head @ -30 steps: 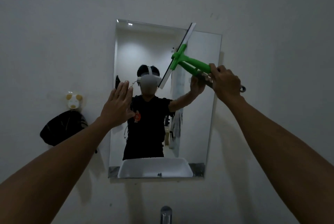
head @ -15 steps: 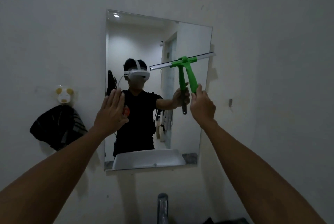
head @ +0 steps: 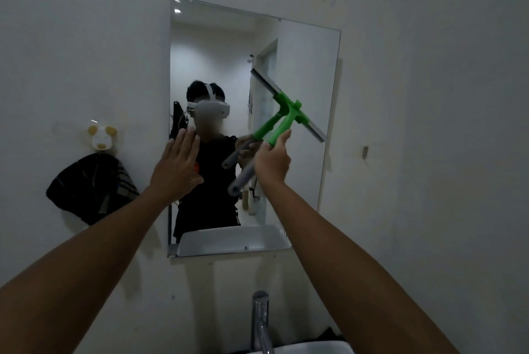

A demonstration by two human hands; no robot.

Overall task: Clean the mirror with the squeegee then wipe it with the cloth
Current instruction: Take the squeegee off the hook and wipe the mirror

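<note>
A rectangular mirror (head: 309, 62) hangs on the white wall. My right hand (head: 272, 160) grips the green and grey handle of a squeegee (head: 289, 116). Its blade lies slanted against the right half of the glass, running from upper left down to lower right. My left hand (head: 177, 165) is flat and open, fingers together, held up at the mirror's left edge. A dark cloth (head: 91, 187) hangs on the wall to the left of the mirror.
A small animal-shaped hook (head: 100, 136) holds the dark cloth. A chrome tap (head: 260, 322) and the white rim of a basin (head: 312, 349) sit below the mirror. A small metal hook (head: 365, 152) is on the wall to the right.
The squeegee has come down the right side of the mirror, its blade turning from steep to level to slanted the other way. My left hand stayed at the left edge.
</note>
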